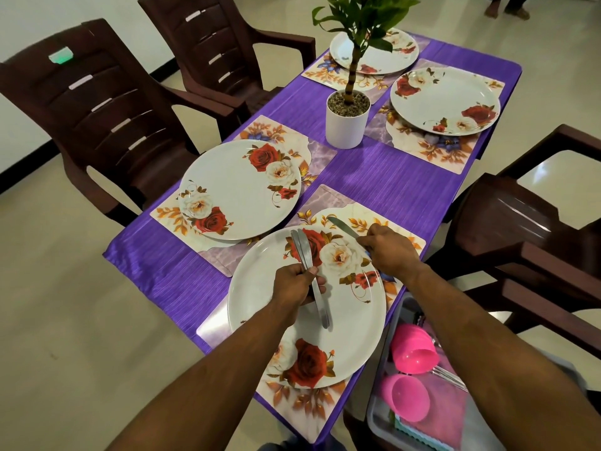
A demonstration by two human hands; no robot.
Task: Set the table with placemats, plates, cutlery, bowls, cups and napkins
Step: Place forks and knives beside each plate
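Home dining room: table (pixel 374 177), chairs (pixel 97 102)

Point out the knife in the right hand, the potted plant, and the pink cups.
knife (pixel 341 226), head view, on the blade.
potted plant (pixel 345 128), head view, on the white pot's wall.
pink cups (pixel 414 351), head view, on the upper cup's side.

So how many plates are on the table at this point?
4: near plate under both hands, left plate, far right plate, and far left plate partly hidden behind the plant.
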